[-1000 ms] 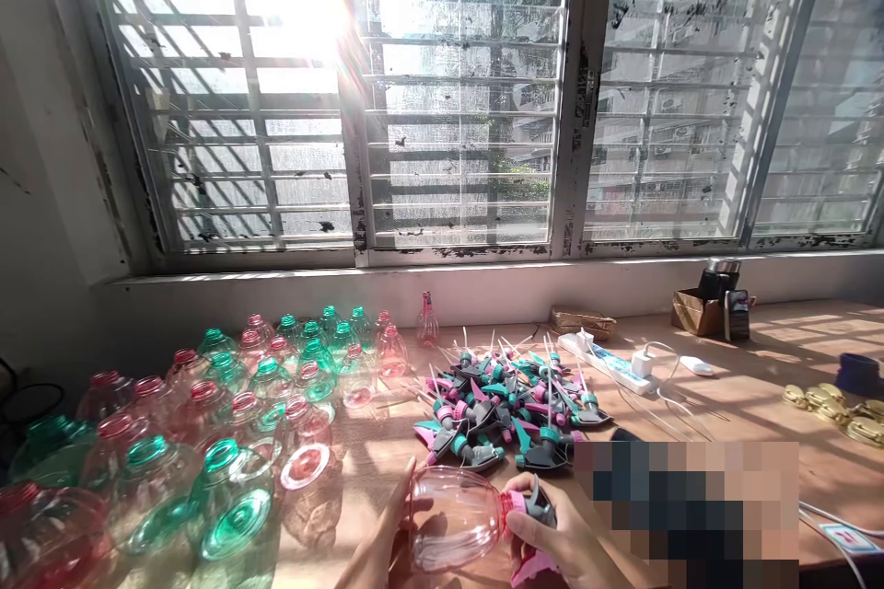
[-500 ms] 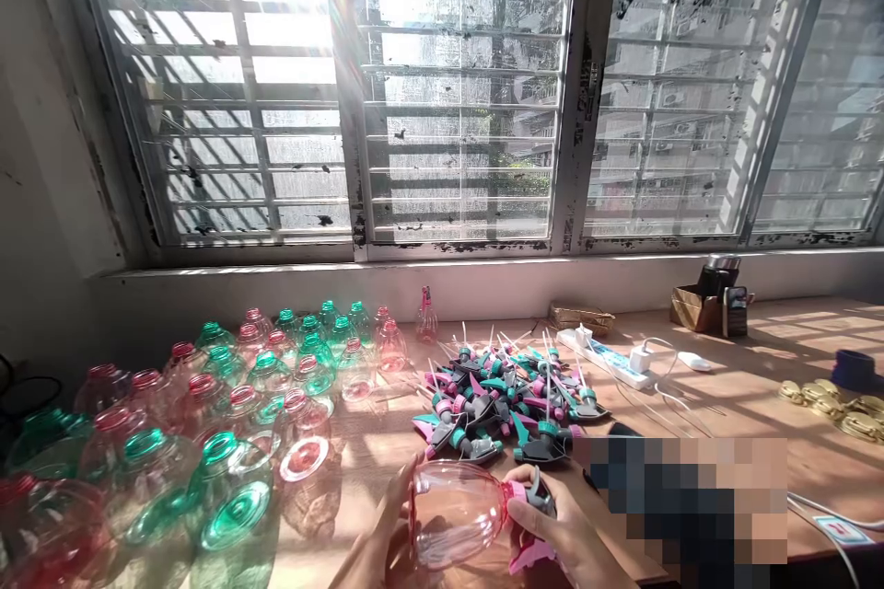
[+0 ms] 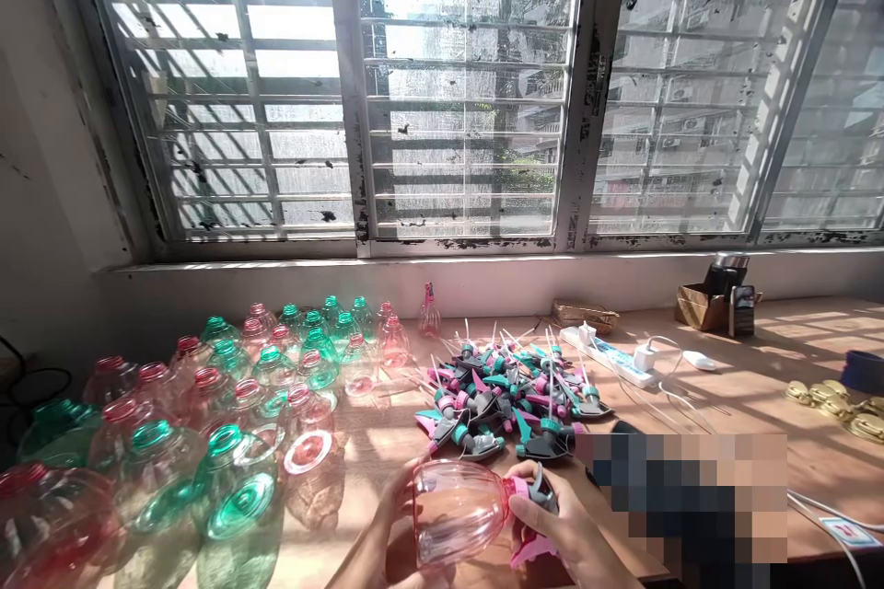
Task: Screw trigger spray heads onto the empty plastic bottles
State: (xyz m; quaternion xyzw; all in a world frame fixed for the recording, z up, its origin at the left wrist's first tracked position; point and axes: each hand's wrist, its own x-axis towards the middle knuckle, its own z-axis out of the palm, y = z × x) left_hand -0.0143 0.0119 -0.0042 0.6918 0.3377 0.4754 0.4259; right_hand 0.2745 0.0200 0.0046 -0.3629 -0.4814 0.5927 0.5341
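Observation:
A clear pink spray bottle (image 3: pixel 459 508) lies on its side in front of me, its neck pointing right. My left hand (image 3: pixel 395 511) is wrapped around its base end. At the neck, a grey and pink spray head (image 3: pixel 544 490) sits against the mouth, with its pink trigger hanging below. The thumb and fingers of my right hand (image 3: pixel 563 520) are closed around this head and its pink collar. Just beyond the bottle is a pile of loose spray heads (image 3: pixel 497 396) in grey, pink and teal, with thin white tubes sticking up.
Several pink and green bottles without heads (image 3: pixel 235 469) stand on the left of the wooden table (image 3: pixel 377 428). One bottle with a head (image 3: pixel 429 317) stands by the wall. A power strip (image 3: pixel 611 357), a small box (image 3: pixel 701 308) and gold-coloured pieces (image 3: pixel 829 400) lie rightward.
The view has shifted slightly. Both hands keep hold of the bottle and spray head in nearly the same place; the fingers of my right hand have moved a little around the collar.

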